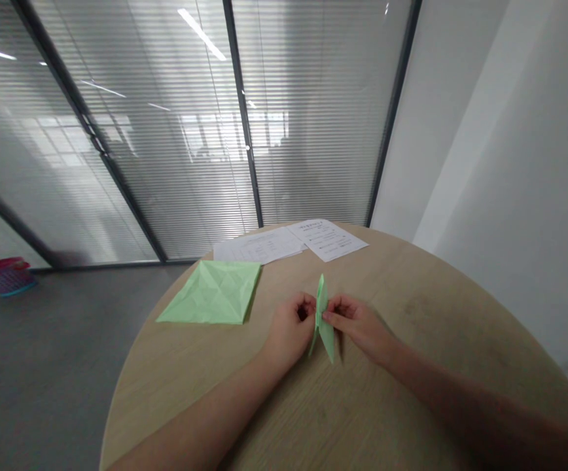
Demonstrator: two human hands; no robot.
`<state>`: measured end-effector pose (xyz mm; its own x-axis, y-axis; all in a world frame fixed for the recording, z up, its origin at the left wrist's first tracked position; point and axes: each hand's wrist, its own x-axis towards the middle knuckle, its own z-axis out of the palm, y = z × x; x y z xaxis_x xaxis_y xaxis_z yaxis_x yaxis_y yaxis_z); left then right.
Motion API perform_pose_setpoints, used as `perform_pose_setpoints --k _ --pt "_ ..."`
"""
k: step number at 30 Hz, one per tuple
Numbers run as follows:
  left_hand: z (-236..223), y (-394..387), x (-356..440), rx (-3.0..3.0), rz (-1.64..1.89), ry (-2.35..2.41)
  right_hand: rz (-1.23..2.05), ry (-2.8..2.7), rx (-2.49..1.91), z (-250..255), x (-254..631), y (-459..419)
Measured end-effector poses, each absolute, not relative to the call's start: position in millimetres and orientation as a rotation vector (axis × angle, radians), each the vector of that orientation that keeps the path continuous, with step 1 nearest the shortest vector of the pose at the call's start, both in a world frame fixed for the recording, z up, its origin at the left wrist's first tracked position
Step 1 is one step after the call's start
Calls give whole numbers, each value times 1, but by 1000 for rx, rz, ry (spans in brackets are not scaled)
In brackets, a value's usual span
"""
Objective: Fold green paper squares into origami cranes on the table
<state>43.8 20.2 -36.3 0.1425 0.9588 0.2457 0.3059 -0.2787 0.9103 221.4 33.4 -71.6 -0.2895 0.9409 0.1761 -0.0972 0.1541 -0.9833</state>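
Observation:
Between my two hands a small folded piece of green paper stands on edge, its lower part split into two flaps. My left hand is closed against its left side, the fingers curled. From the right, my right hand pinches the other side between thumb and fingers. Both hands are low over the wooden table, and their inner fingertips are partly hidden by the paper. Left of my hands lies a larger green paper sheet, flat and marked with crease lines.
White printed sheets and another printed page lie at the far edge of the round wooden table. A pink and blue basket sits on the grey floor at left. Glass panels with blinds stand behind the table.

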Motion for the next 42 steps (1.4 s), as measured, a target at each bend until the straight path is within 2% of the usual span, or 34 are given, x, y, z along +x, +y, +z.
perform_pose_setpoints --k 6,10,19,24,32,42 --pt "-35 17 42 1800 1099 1390 1379 -1195 -918 -76 210 30" --pt "-34 23 37 1666 1163 1289 1415 -1134 -906 -70 212 30" --pt "-34 32 29 1453 1017 1070 1356 -1249 -911 -74 215 32" --pt "-34 33 28 1453 1072 1035 1496 -1338 -910 -71 213 28" --pt "-28 36 19 1632 1061 1137 1677 -1401 -927 -60 217 25" --pt "-14 36 8 1816 976 1058 1726 -1493 -900 -61 220 26"
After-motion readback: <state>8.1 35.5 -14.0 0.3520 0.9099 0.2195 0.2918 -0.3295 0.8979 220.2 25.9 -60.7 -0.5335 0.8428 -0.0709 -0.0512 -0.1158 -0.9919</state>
